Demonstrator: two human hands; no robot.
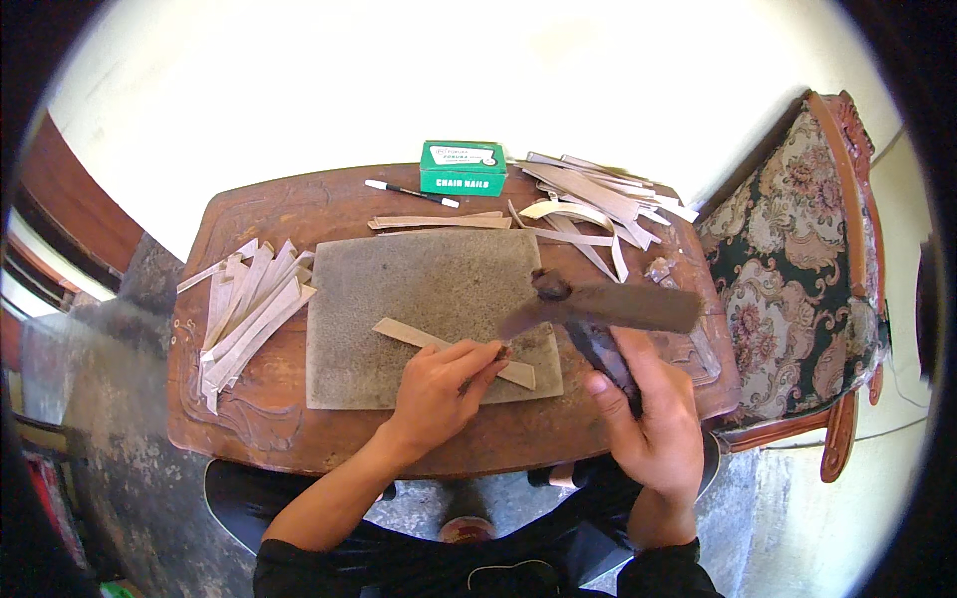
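Note:
My right hand [653, 424] is wrapped round the dark handle of a hammer [628, 307], whose rusty brown head is raised above the right side of a grey slab [339, 319]. On the slab a flat beige strip [399, 332] lies slantwise, partly covered by my left hand [444, 384]. The left fingers are pinched together over the strip's right part, beneath one end of the hammer head. A small dark spot shows at their tips; what they pinch is too small to make out.
Beige strips are piled on the wooden table [279, 214] at left [254, 309] and back right [588, 189]. A green box [463, 169] and a black-and-white marker [411, 193] lie at the back. A floral upholstered chair [778, 269] stands at right against the table.

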